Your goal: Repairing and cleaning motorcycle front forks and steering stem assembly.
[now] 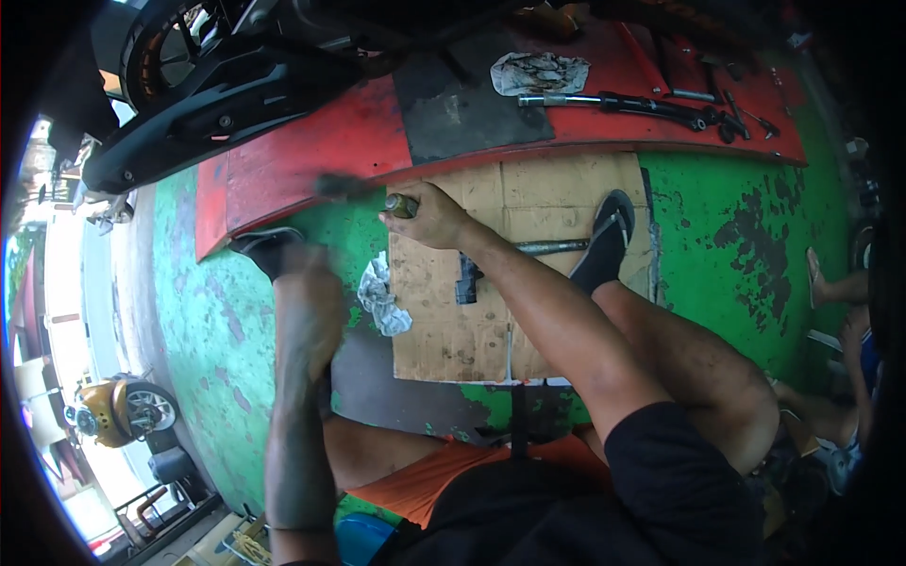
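My right hand (pixel 429 219) is closed round a yellowish handle (pixel 403 205), which looks like a screwdriver's; its far end is hidden. My left hand (pixel 307 283) is smeared by motion, apparently gripping a hammer whose blurred dark head (pixel 335 185) shows beyond it, beside the red platform's edge. Under my right forearm lies a sheet of cardboard (pixel 444 330). On it are a small black part (pixel 465 283) and a metal bar tool (pixel 552 247), partly covered by my arm. A crumpled white rag (pixel 382 300) lies at the cardboard's left edge.
Ahead runs a low red platform (pixel 321 141) bearing a stained cloth (pixel 538 74), a black-and-silver shock absorber (pixel 613 104) and several hand tools. A motorcycle (pixel 226 104) stands over its left part. My sandalled feet flank the cardboard. Another person's leg (pixel 840 288) is at far right.
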`<state>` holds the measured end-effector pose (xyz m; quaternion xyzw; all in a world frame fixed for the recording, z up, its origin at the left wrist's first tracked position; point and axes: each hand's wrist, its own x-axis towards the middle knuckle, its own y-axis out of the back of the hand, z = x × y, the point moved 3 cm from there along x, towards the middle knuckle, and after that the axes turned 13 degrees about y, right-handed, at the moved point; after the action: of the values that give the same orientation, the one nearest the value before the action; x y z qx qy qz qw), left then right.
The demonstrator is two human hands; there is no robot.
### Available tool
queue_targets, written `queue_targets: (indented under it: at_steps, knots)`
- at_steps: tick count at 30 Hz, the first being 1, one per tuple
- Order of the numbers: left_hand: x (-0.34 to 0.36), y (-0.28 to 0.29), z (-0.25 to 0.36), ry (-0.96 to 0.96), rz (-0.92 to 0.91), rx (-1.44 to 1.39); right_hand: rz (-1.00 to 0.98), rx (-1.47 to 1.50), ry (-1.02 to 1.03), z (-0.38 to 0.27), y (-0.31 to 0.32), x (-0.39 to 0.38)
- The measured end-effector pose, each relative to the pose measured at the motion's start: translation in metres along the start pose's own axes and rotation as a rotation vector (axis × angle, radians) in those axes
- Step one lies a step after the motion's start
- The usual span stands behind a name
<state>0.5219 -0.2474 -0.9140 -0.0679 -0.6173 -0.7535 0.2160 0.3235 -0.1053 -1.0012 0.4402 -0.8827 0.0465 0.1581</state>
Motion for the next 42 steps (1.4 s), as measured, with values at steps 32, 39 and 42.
queue_targets:
  at_steps: [32,39,42]
  knots:
    - [-0.111,0.085,0.084,1.205,-0.02,-1.047,-0.287,-0.427,0.257,-0.036,-0.063,-0.097]
    - [-0.106,0.079,0.092,1.242,-0.078,-0.948,-0.261,-0.37,0.303,-0.037,-0.063,-0.098]
    - [-0.102,0.078,0.098,1.244,-0.101,-0.914,-0.233,-0.388,0.297,-0.036,-0.06,-0.098]
